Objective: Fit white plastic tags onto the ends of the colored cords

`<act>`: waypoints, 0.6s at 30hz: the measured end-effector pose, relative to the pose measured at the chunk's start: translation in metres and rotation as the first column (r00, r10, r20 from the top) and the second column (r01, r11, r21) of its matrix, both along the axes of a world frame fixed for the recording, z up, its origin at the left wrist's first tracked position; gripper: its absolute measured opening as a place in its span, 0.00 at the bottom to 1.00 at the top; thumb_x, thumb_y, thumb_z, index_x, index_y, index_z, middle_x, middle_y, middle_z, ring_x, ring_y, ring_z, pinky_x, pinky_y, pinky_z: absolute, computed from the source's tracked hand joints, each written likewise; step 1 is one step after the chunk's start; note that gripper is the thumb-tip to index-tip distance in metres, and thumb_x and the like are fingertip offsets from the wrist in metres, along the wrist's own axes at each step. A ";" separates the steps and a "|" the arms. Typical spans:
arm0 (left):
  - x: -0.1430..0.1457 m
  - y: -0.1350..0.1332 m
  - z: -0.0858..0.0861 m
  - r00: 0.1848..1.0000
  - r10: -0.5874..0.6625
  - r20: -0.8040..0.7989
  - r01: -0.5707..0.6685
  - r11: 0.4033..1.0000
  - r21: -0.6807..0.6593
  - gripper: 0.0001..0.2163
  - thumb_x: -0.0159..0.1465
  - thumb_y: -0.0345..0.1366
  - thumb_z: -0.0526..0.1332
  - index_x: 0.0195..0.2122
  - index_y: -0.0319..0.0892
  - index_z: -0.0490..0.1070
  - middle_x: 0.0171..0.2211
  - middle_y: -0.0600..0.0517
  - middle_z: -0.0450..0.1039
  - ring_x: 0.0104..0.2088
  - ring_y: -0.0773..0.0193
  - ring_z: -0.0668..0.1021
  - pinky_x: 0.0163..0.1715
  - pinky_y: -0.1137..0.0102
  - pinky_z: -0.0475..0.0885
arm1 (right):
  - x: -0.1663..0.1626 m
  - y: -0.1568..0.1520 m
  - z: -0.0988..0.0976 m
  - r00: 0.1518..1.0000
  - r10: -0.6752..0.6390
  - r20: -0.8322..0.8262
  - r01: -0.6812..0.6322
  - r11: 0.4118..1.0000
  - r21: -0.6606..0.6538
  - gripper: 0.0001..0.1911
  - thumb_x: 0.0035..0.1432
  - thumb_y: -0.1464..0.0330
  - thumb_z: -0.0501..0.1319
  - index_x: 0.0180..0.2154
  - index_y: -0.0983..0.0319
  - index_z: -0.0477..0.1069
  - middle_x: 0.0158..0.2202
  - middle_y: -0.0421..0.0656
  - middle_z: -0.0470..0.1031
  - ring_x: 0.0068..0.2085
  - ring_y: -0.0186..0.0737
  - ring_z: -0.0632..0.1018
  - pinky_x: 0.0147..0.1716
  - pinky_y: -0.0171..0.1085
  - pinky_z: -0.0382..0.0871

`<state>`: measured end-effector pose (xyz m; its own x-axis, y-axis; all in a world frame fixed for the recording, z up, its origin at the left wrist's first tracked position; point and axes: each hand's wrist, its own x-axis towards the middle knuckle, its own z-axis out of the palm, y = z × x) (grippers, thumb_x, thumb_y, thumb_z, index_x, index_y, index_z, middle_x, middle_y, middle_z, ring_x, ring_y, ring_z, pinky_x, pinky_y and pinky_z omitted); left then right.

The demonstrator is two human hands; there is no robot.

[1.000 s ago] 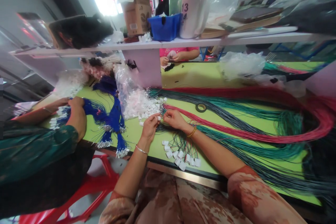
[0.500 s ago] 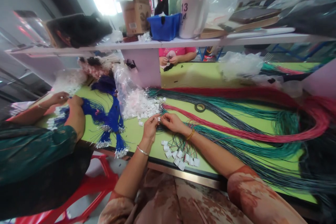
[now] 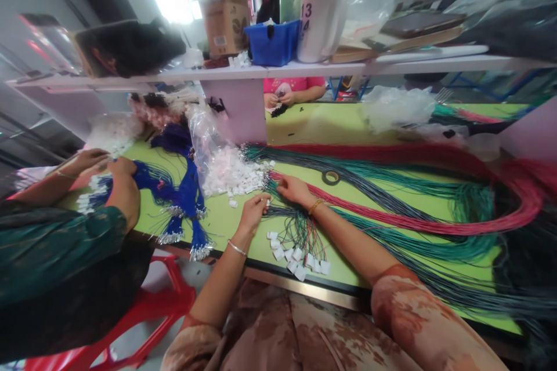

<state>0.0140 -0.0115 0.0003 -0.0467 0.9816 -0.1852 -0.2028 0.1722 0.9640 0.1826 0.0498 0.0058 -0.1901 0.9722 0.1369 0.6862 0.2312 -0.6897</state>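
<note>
My left hand (image 3: 253, 213) is closed, with a small white connector housing (image 3: 267, 203) pinched between thumb and fingertips. Farther up the table, my right hand (image 3: 295, 190) bends its fingers together at the tips of the red wires (image 3: 331, 200) and green wires (image 3: 272, 186); what lies in the pinch is too small to make out. Below both hands, several white connectors (image 3: 300, 259) on thin wires lie at the table's front edge. A heap of loose white connectors (image 3: 235, 177) spills from a clear plastic bag (image 3: 206, 130) left of the wire tips.
Long grey wires (image 3: 374, 191) and a roll of dark tape (image 3: 330, 178) lie on the green table (image 3: 243, 249). To my left, a co-worker's hands (image 3: 122, 168) handle blue wires (image 3: 152, 179). A shelf (image 3: 226, 72) crosses behind, bearing a blue bin (image 3: 272, 43) and white mug (image 3: 317, 23).
My hands have moved apart. The right has gone up and slightly right to the wire tips; the left has dropped a little, keeping the white connector.
</note>
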 end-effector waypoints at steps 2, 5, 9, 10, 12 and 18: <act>-0.003 -0.001 -0.001 0.997 -0.059 -0.043 0.058 0.998 -0.019 0.05 0.49 0.30 0.66 0.29 0.39 0.80 0.21 0.52 0.73 0.21 0.70 0.69 0.21 0.75 0.61 | 0.001 0.002 -0.006 0.997 0.005 0.080 -0.007 1.000 0.015 0.06 0.53 0.68 0.60 0.25 0.62 0.66 0.26 0.41 0.70 0.27 0.34 0.65 0.27 0.33 0.49; -0.007 -0.003 0.000 0.993 -0.112 -0.040 0.112 0.994 -0.015 0.05 0.49 0.30 0.67 0.28 0.39 0.80 0.23 0.51 0.75 0.20 0.71 0.69 0.20 0.76 0.60 | 0.002 0.000 -0.013 0.992 0.102 0.069 -0.105 0.994 0.037 0.08 0.56 0.68 0.58 0.25 0.62 0.65 0.26 0.40 0.70 0.27 0.34 0.65 0.27 0.33 0.49; -0.009 -0.002 0.002 0.997 -0.081 -0.009 0.081 0.997 0.013 0.07 0.50 0.32 0.67 0.31 0.39 0.80 0.28 0.49 0.77 0.22 0.70 0.70 0.22 0.75 0.62 | 0.011 0.000 -0.011 0.987 0.149 0.068 -0.154 0.985 0.079 0.09 0.58 0.69 0.55 0.25 0.62 0.65 0.25 0.40 0.69 0.27 0.34 0.64 0.27 0.33 0.50; -0.009 -0.001 0.002 0.998 -0.064 0.002 0.064 0.998 0.021 0.07 0.50 0.33 0.67 0.31 0.39 0.80 0.28 0.49 0.77 0.23 0.70 0.70 0.23 0.75 0.63 | 0.014 0.001 -0.009 0.986 0.147 0.076 -0.153 0.984 0.090 0.09 0.58 0.68 0.54 0.26 0.61 0.65 0.26 0.41 0.69 0.27 0.35 0.64 0.27 0.34 0.50; -0.009 0.000 0.003 0.999 -0.029 0.029 0.028 0.999 0.033 0.09 0.50 0.33 0.67 0.33 0.39 0.80 0.27 0.50 0.76 0.24 0.70 0.71 0.24 0.74 0.64 | 0.018 0.002 -0.004 0.988 0.134 0.082 -0.142 0.984 0.104 0.09 0.60 0.67 0.53 0.28 0.61 0.66 0.26 0.42 0.69 0.27 0.35 0.64 0.28 0.34 0.50; -0.004 0.000 0.006 0.992 0.010 0.123 -0.016 0.999 0.050 0.13 0.50 0.34 0.68 0.37 0.38 0.78 0.30 0.51 0.76 0.26 0.71 0.70 0.29 0.74 0.65 | 0.008 0.007 0.009 0.970 0.177 -0.164 -0.167 0.983 0.072 0.07 0.55 0.66 0.55 0.29 0.62 0.64 0.25 0.38 0.67 0.26 0.33 0.64 0.28 0.32 0.54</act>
